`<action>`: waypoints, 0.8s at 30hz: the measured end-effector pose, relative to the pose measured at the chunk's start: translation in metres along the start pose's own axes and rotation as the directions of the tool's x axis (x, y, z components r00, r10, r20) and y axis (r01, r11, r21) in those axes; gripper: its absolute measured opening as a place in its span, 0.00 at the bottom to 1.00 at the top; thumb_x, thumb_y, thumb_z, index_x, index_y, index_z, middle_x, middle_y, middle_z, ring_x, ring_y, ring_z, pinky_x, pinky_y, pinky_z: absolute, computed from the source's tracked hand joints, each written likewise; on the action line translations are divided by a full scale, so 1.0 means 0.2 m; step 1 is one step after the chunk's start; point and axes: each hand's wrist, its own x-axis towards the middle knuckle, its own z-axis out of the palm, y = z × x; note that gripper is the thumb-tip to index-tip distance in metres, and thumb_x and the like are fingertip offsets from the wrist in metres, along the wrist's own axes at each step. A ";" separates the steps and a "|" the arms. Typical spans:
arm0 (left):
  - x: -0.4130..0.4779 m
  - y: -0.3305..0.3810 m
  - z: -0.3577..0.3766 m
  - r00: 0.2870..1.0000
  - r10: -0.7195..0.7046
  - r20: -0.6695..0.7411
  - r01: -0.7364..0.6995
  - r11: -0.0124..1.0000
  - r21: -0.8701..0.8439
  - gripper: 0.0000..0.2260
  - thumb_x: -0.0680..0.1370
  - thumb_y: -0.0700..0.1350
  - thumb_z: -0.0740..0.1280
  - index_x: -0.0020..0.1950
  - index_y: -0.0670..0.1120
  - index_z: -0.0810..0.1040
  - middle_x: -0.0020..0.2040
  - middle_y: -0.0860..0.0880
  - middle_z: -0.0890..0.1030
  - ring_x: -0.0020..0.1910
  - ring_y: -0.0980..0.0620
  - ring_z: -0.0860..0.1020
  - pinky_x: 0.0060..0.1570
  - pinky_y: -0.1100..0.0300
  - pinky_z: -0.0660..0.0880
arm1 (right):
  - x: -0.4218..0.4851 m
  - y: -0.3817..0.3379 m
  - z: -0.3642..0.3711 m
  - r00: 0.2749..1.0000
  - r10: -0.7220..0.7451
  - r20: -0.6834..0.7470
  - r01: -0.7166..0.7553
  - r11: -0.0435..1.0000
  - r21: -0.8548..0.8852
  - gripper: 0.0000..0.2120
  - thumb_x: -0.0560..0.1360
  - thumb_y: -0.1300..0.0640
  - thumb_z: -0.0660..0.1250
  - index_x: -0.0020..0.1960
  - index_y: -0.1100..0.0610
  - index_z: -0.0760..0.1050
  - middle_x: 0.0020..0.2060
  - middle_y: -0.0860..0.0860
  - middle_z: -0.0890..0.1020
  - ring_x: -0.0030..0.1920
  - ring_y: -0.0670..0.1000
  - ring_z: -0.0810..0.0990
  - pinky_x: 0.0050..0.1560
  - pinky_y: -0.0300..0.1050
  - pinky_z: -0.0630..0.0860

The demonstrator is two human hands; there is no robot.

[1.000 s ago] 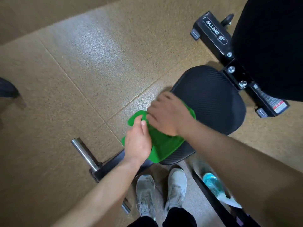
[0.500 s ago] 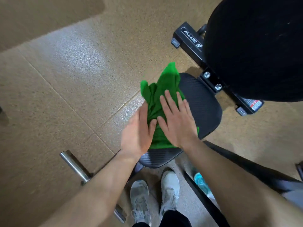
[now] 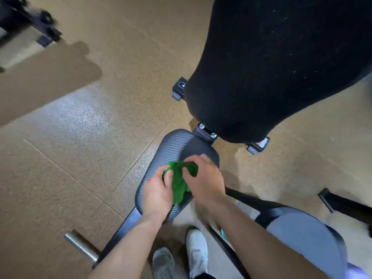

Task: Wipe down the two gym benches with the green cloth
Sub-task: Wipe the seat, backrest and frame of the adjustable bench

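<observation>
The green cloth (image 3: pixel 179 180) is bunched up between both hands over the black ribbed seat pad (image 3: pixel 175 147) of the first bench. My left hand (image 3: pixel 158 195) grips its left side with curled fingers. My right hand (image 3: pixel 203 180) grips its right side. The bench's tall black backrest (image 3: pixel 277 63) rises behind the seat. A second bench's grey pad (image 3: pixel 308 236) shows at the lower right, partly behind my right arm.
Speckled tan rubber floor (image 3: pixel 80 137) surrounds the bench. A chrome foot bar (image 3: pixel 80 246) sticks out at the lower left. My two white shoes (image 3: pixel 196 252) stand below the seat. Dark equipment (image 3: pixel 38 23) sits at the top left. A black frame leg (image 3: pixel 342 204) lies at the right.
The flat hands that pressed the spread cloth on the seat have curled and gathered it into a bunch. The view has tilted up and back.
</observation>
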 end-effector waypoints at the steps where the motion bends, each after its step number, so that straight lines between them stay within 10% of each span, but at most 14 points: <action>1: 0.02 0.13 -0.02 1.000 0.006 -0.006 -0.006 0.997 -0.079 0.08 0.81 0.46 0.64 0.57 0.51 0.81 0.49 0.48 0.85 0.52 0.43 0.82 0.52 0.51 0.76 | 0.01 -0.03 -0.13 0.998 -0.028 -0.052 0.027 1.000 -0.007 0.10 0.75 0.48 0.66 0.56 0.44 0.76 0.51 0.42 0.75 0.50 0.48 0.79 0.51 0.46 0.75; 5: 0.06 0.66 -0.20 0.993 0.117 0.027 -0.099 0.923 -0.372 0.08 0.73 0.52 0.70 0.52 0.57 0.79 0.45 0.57 0.83 0.48 0.50 0.82 0.49 0.45 0.80 | 0.00 -0.15 -0.65 0.915 -0.167 -0.366 0.169 0.985 -0.026 0.11 0.72 0.51 0.70 0.54 0.46 0.79 0.49 0.43 0.75 0.46 0.48 0.79 0.44 0.50 0.79; 11: 0.00 1.45 -0.53 0.834 0.467 -0.293 -0.551 0.715 -0.430 0.17 0.73 0.35 0.69 0.60 0.47 0.75 0.55 0.51 0.80 0.56 0.54 0.79 0.59 0.52 0.76 | -0.08 -0.34 -1.35 0.463 -0.470 -0.751 0.380 0.871 -0.311 0.12 0.75 0.66 0.68 0.58 0.61 0.82 0.50 0.61 0.79 0.48 0.62 0.78 0.50 0.52 0.74; 14: 0.09 1.69 -0.49 0.717 0.494 -0.491 -0.678 0.657 -0.329 0.15 0.73 0.33 0.63 0.59 0.43 0.77 0.55 0.48 0.81 0.56 0.51 0.79 0.62 0.53 0.74 | 0.06 -0.39 -1.51 0.347 -0.555 -0.756 0.330 0.827 -0.455 0.18 0.74 0.69 0.65 0.63 0.59 0.81 0.55 0.60 0.82 0.52 0.63 0.80 0.54 0.49 0.74; 21: 0.42 1.74 -0.35 0.441 0.828 -0.348 -0.816 0.531 0.230 0.17 0.81 0.42 0.53 0.64 0.41 0.77 0.61 0.46 0.80 0.63 0.46 0.74 0.69 0.50 0.67 | 0.34 -0.42 -1.50 0.705 -0.538 -0.463 0.203 0.778 -0.595 0.29 0.79 0.48 0.52 0.76 0.62 0.63 0.70 0.58 0.73 0.66 0.61 0.73 0.67 0.56 0.67; 24: 0.54 1.69 -0.44 0.586 0.720 -0.372 -0.736 0.665 0.127 0.17 0.82 0.45 0.50 0.58 0.41 0.76 0.53 0.45 0.81 0.54 0.42 0.77 0.55 0.51 0.72 | 0.43 -0.55 -1.50 0.694 -0.634 -0.342 0.259 0.662 -0.703 0.31 0.80 0.46 0.51 0.77 0.63 0.59 0.68 0.58 0.72 0.64 0.61 0.72 0.63 0.56 0.70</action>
